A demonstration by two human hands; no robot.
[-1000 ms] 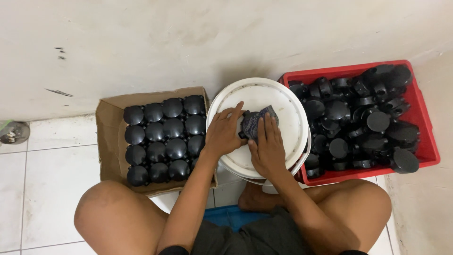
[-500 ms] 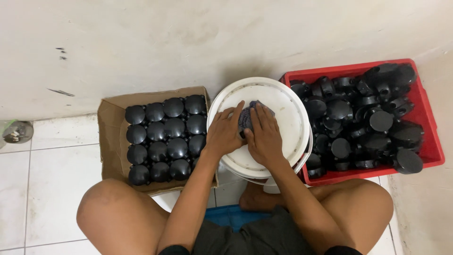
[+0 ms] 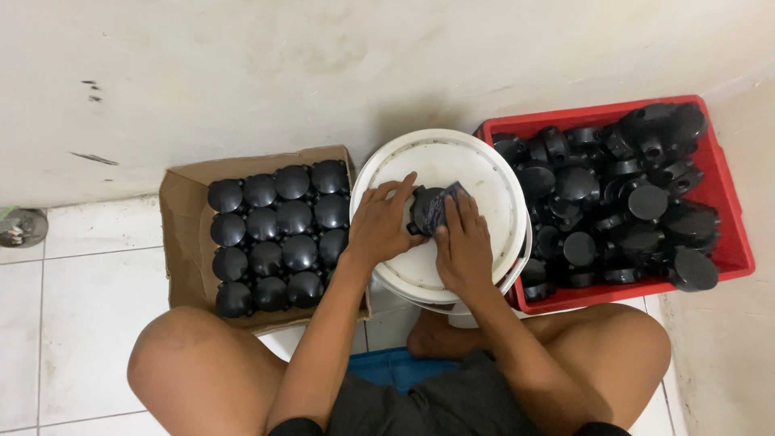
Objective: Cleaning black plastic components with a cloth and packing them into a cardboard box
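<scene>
Showing a plain off-white wall (image 3: 323,73) — scuffed, with a few dark marks at the left. Meeting a floor of white tiles (image 3: 73,307) below. Sitting at the far left edge — possibly a metal floor drain (image 3: 20,226), cropped.

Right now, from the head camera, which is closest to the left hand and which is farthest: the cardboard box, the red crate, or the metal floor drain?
From the left hand:
1. Cardboard box, just to its left, full of black round parts.
2. Red crate, on the right, past the white bucket lid.
3. Metal floor drain, far left on the tiles.
</scene>
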